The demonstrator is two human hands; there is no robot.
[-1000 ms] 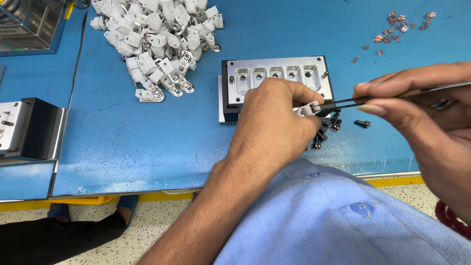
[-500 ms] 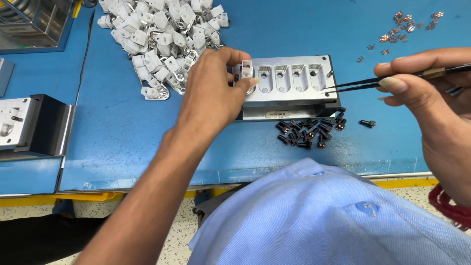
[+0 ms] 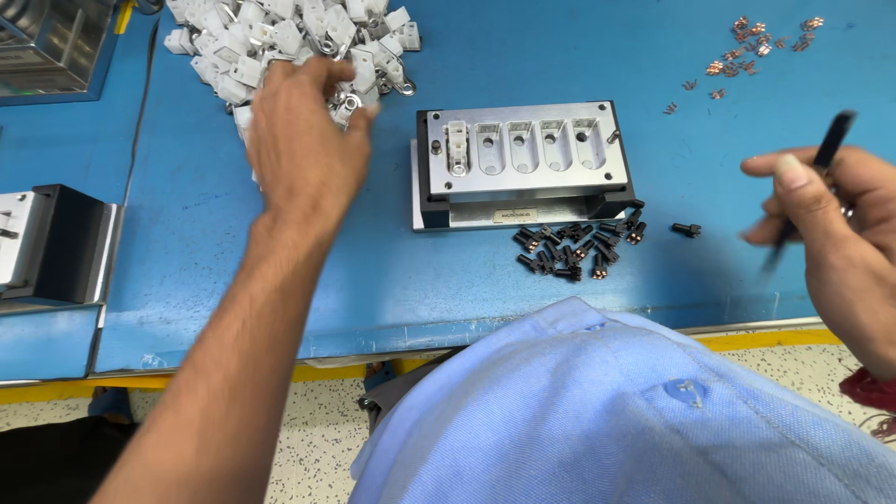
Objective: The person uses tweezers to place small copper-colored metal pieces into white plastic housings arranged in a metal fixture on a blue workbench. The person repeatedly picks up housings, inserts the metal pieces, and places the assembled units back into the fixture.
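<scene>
At the far left of the frame a black block with a metal face [image 3: 51, 245] sits on the blue worktable [image 3: 280, 280]. Upper left of centre, the left hand [image 3: 303, 140] reaches into the heap of small white plastic housings with metal ring terminals [image 3: 280, 37], fingers curled among them; whether it already grips one cannot be told. At centre lies the grey metal fixture with five pockets [image 3: 523, 159], only its leftmost pocket holding a white housing [image 3: 457, 147]. Below it lie scattered small black screws [image 3: 574, 247]. At right, the right hand [image 3: 831, 224] pinches black tweezers [image 3: 821, 159], blurred. A careless grab could likely drag tangled housings off the heap.
</scene>
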